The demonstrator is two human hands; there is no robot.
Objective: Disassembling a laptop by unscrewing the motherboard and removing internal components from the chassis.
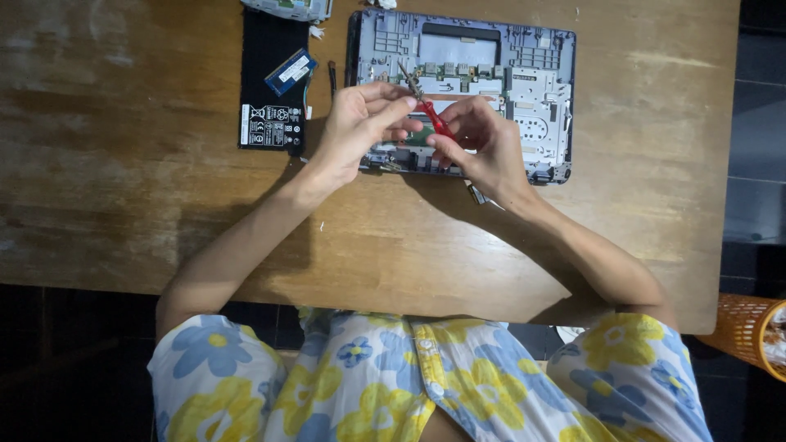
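An opened laptop base (524, 90) lies on the wooden table (147, 164), its grey inner frame and green circuit board exposed. My right hand (483, 147) grips a small screwdriver with a red handle (434, 117), its metal shaft pointing up-left over the board. My left hand (360, 123) is beside it, fingertips pinched against the screwdriver's shaft near the tip. Both hands hover over the near edge of the laptop base and hide part of it.
A black battery pack (274, 82) lies left of the laptop with a blue memory module (291, 71) on it. Another grey part (288, 8) sits at the table's far edge. An orange basket (749, 331) stands on the floor at the right.
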